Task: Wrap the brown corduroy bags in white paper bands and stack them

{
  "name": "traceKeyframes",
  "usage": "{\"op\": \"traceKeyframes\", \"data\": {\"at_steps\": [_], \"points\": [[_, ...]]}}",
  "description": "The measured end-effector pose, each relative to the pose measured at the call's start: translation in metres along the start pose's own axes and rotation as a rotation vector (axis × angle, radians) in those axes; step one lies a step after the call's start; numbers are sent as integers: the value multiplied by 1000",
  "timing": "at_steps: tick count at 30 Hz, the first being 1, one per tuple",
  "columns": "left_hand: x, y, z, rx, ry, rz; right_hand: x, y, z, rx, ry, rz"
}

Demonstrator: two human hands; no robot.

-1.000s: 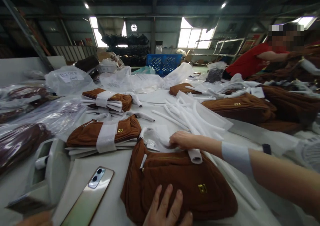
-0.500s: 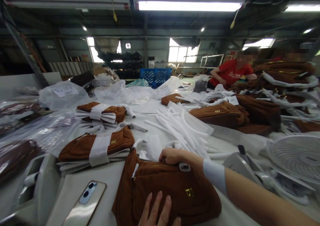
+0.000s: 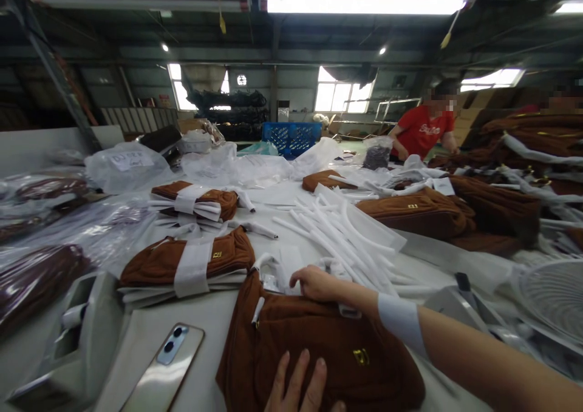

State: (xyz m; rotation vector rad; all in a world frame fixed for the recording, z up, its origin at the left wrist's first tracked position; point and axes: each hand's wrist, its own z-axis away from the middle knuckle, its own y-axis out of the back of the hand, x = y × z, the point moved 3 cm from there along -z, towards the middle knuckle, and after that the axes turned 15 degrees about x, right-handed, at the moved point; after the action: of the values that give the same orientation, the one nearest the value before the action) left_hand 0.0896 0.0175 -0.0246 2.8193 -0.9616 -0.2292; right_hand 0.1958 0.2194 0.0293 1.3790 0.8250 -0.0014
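A brown handbag (image 3: 328, 333) with a gold emblem and a zip pull wrapped in white lies in front of me. Its wrapped strap rises behind the top edge. My left hand (image 3: 298, 384) rests on the front panel, fingers spread; its lower part is cut off by the frame. Reaching in from the right, with a pale band round the forearm, my right hand (image 3: 314, 283) is at the bag's top edge. Its fingers are curled, and what they grip, if anything, is hidden.
Left of the bag are a phone (image 3: 166, 363), a tape dispenser (image 3: 84, 339) and banded brown bags (image 3: 191, 260). White foam strips (image 3: 328, 236) lie behind. A fan (image 3: 555, 297) and more brown bags (image 3: 419, 212) are on the right. A person in red (image 3: 423, 130) works farther back.
My right hand has lifted slightly at the bag's top edge, its index finger now more apart. My left hand stays on the front. The whole view has shifted, moving things rightward.
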Motion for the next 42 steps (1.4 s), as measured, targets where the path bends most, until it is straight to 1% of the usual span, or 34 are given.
{"op": "traceKeyframes", "data": {"at_steps": [3, 7, 9, 11, 13, 14, 16, 17, 19, 21, 22, 23, 25, 27, 29, 31, 33, 36, 39, 42], "points": [[1, 1, -6, 1, -5, 23, 11, 6, -11, 117, -142, 2], [0, 0, -11, 36, 18, 28, 35, 17, -42, 259, -352, 13], [0, -1, -9, 36, 10, 16, 45, 19, -59, 291, -437, 9], [-1, -2, -2, -5, -9, -11, 52, 14, -71, 291, -509, -12], [-4, -1, 8, -110, 0, -38, 55, 6, -76, 275, -565, -44], [-5, 1, 12, -186, 18, -38, 55, 2, -76, 265, -586, -62], [-10, 4, 14, -377, 80, -4, 55, -4, -74, 240, -613, -101], [-12, 5, 10, -488, 114, 37, 55, -6, -71, 224, -618, -123], [-18, 6, -8, -739, 189, 149, 54, -7, -65, 191, -617, -166], [-27, 2, -35, -1000, 284, 250, 52, -7, -59, 172, -606, -202], [-34, -2, -50, -1108, 351, 232, 51, -7, -56, 171, -600, -214], [-42, -8, -64, -1183, 386, 176, 50, -7, -53, 177, -593, -223], [-57, -26, -86, -1322, 328, 98, 49, -7, -49, 200, -575, -235], [-69, -48, -98, -1403, 205, 168, 48, -8, -45, 226, -552, -245], [-79, -70, -100, -1488, 128, 248, 48, -7, -43, 241, -523, -256], [-86, -87, -96, -1587, 113, 267, 48, -6, -40, 244, -490, -271], [-92, -98, -92, -1661, 139, 259, 48, -4, -38, 245, -451, -291], [-95, -106, -89, -1711, 193, 272, 46, 0, -35, 252, -393, -318], [-98, -108, -89, -1711, 206, 298, 43, 2, -32, 256, -359, -324], [-100, -106, -92, -1697, 203, 316, 44, 3, -33, 291, -379, -295]]}}
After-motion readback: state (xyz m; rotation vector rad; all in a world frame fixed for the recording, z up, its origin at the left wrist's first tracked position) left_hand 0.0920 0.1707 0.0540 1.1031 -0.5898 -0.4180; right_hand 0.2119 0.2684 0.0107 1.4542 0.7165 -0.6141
